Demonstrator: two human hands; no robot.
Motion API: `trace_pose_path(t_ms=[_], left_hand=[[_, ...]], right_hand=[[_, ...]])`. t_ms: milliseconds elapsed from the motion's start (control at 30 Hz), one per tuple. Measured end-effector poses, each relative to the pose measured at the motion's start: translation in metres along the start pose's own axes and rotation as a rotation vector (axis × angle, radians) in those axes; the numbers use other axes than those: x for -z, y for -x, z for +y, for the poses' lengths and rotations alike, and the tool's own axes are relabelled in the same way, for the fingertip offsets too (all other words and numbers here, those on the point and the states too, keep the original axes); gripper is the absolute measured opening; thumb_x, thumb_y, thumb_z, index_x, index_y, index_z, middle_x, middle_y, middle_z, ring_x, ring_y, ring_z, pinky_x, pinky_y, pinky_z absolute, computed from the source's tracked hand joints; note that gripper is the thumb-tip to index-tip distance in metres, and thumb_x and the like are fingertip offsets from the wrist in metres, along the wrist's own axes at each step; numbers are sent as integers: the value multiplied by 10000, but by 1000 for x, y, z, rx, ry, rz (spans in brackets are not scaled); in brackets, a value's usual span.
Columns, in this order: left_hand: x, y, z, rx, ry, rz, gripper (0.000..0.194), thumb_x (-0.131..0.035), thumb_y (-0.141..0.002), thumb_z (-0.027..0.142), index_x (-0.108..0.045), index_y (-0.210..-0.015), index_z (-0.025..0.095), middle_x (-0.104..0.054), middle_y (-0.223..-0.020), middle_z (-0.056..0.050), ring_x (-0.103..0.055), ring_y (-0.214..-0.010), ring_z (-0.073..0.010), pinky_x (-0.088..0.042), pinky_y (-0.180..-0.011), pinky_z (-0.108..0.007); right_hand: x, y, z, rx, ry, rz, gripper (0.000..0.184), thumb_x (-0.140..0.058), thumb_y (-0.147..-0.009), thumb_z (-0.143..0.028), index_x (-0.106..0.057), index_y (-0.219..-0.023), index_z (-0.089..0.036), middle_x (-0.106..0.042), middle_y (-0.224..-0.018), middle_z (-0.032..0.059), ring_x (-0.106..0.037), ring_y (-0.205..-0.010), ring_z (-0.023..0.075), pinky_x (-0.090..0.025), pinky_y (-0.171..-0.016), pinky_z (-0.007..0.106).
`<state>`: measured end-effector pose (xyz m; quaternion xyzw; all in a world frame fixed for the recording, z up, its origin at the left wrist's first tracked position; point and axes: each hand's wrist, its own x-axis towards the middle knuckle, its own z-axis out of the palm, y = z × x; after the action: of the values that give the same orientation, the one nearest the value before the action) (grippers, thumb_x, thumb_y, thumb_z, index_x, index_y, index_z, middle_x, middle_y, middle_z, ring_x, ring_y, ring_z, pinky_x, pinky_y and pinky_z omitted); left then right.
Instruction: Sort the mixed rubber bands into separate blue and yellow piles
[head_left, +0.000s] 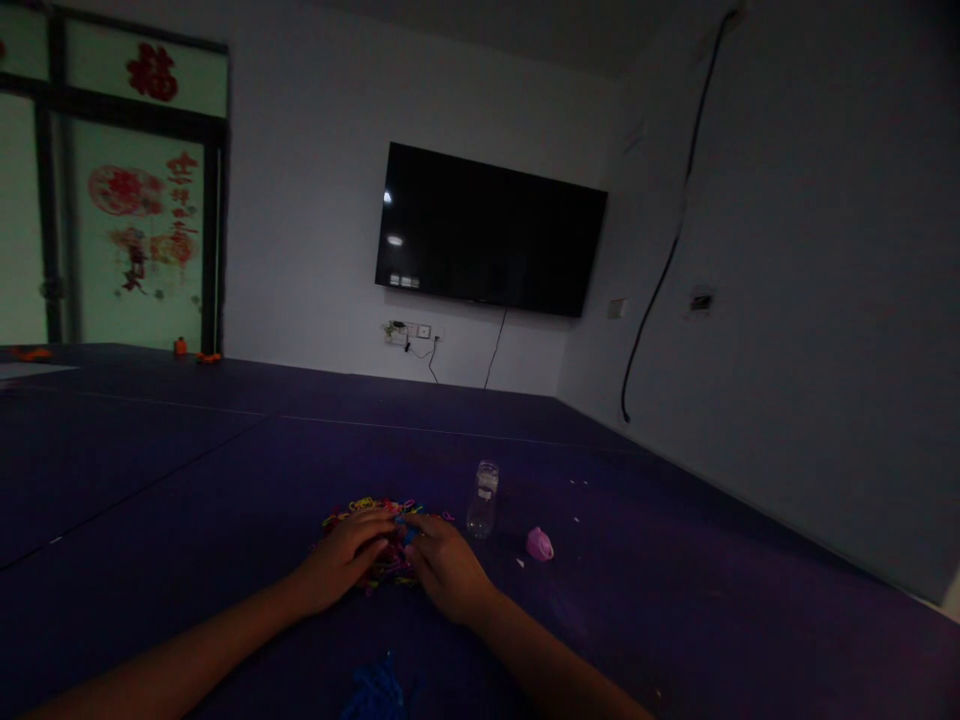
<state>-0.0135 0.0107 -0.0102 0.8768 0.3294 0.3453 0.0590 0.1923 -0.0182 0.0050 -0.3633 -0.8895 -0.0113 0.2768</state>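
Left hand and right hand partly hide the multicoloured pile

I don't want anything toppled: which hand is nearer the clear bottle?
Right. The right hand is just left of the bottle; the left hand is farther left, at the colourful pile.

Small multicolored pieces, some looped, are heaped loosely on the purple surface, partly covered; blue ones are seen mid-heap, between the fingers.
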Motion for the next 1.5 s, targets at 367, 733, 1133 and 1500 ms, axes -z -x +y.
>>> trace_pose_path(t_ms=[367, 733, 1133, 1500], left_hand=[[4, 0, 7, -2, 11, -1, 322, -391, -896, 227, -586, -1150, 258, -566, -1237, -37, -476, -1162, -195, -370, -993, -418], [5, -1, 5, 19, 79, -15, 335, -385, -898, 213, -564, -1179, 251, -543, -1263, -45, -464, -1181, -190, -368, -992, -426], [5, -1, 8, -4, 31, -15, 327, -393, -898, 251, -585, -1163, 261, -566, -1237, -48, -492, -1145, -208, -405, -959, -419], [9, -2, 16, -2, 91, -55, 362, -362, -885, 158, -575, -1166, 236, -513, -1279, -49, -443, -1192, -201, -370, -995, -400]], right_hand=[[0, 0, -2, 1, 25, -20, 216, -395, -893, -207, -595, -963, -159, -510, -1252, 97, -496, -1109, 201, -383, -946, 349], [2, -1, -4, 19, 33, -15, 223, -380, -889, -191, -596, -944, -168, -536, -1214, 86, -524, -1057, 194, -405, -911, 339], [-3, 0, 0, 9, 55, -27, 227, -373, -892, -198, -596, -918, -163, -513, -1249, 89, -505, -1094, 195, -391, -940, 331], [-1, 0, -1, 3, 29, -32, 233, -368, -901, -214, -594, -896, -161, -529, -1224, 85, -525, -1065, 186, -401, -925, 320]])
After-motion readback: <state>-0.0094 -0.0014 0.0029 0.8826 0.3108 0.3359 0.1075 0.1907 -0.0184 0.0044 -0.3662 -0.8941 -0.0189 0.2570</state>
